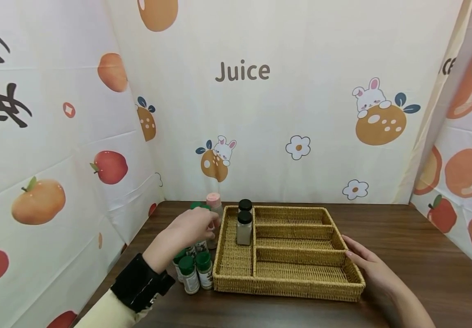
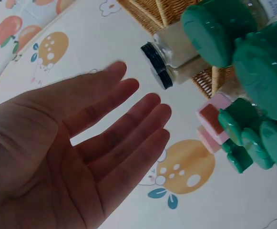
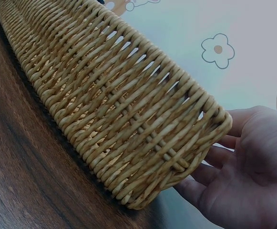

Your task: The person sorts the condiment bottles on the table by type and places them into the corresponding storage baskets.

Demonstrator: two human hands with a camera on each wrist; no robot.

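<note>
Green-capped spice jars (image 1: 192,269) stand crowded at the left edge of the dark wooden table (image 1: 424,255), just beside the wicker tray (image 1: 236,284), with a pink-capped jar (image 1: 213,202) at the back of the group. The person's left hand (image 1: 192,228) hangs right over that cluster; from the wrist view its fingers (image 2: 128,119) lie straight and spread, palm bare, holding nothing.

Inside the tray, the long left compartment holds two black-capped jars (image 1: 244,223) upright at its far end. The three compartments to the right have nothing in them that I can see.

On the far side, the right hand (image 1: 369,266) lies flat against the tray's right wall, fingers (image 3: 210,167) extended and relaxed along the weave, steadying rather than gripping.

To my eye the risk is in that tight huddle of jars: a hand coming down among them could clip a neighbour's cap and topple several, perhaps off the table's left edge. With only a flat palm bracing it, the light tray might also skid if bumped.
</note>
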